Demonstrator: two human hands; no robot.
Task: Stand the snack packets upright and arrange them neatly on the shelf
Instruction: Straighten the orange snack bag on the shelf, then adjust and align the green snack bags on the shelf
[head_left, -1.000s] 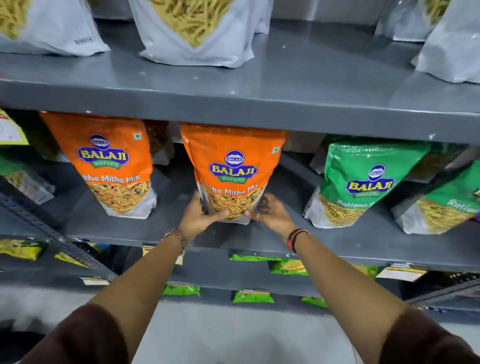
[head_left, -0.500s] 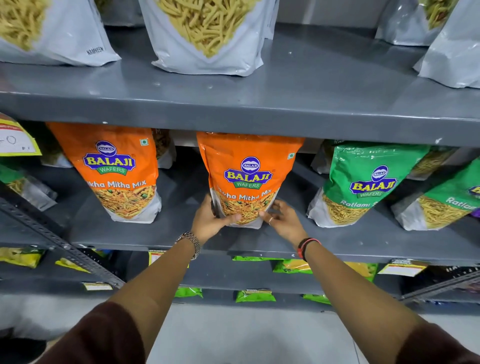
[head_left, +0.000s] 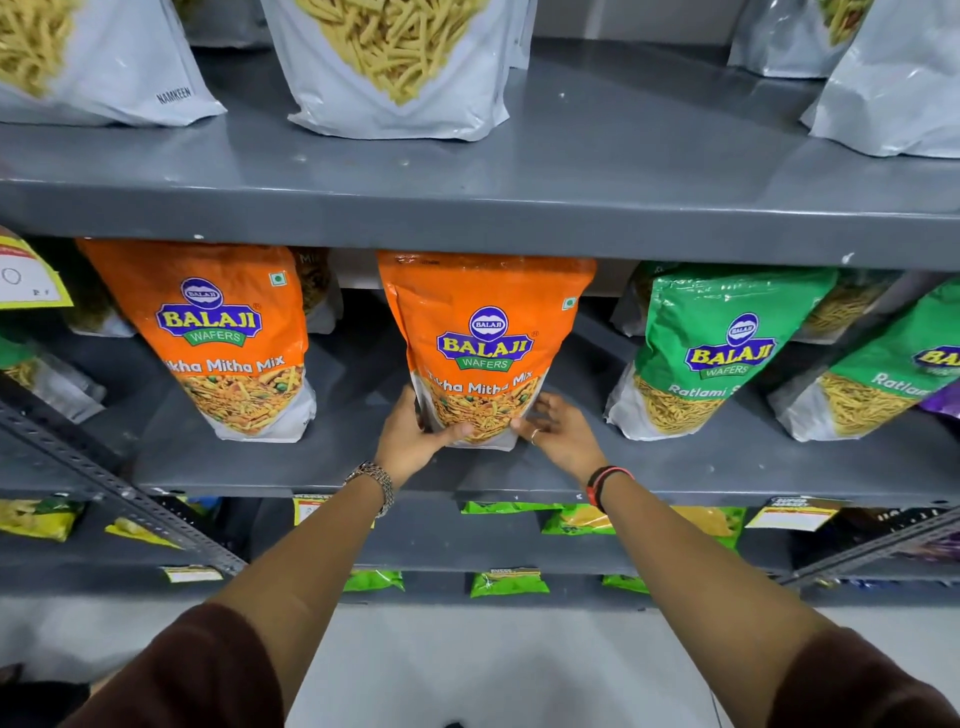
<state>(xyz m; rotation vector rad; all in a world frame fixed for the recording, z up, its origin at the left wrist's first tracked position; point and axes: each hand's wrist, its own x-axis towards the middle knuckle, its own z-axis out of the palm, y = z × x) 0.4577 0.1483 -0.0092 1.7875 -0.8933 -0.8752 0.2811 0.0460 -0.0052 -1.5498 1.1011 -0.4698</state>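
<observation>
My left hand (head_left: 415, 434) and right hand (head_left: 558, 431) clasp the base of an orange snack packet (head_left: 483, 348), my grip closed on both lower corners as it stands on the grey shelf (head_left: 311, 462). Let go carelessly and the soft pouch could slump forward, I judge, or lean left of my grip toward its orange twin (head_left: 223, 338). Both arms reach out straight, wrists level, thumbs on the front.
</observation>
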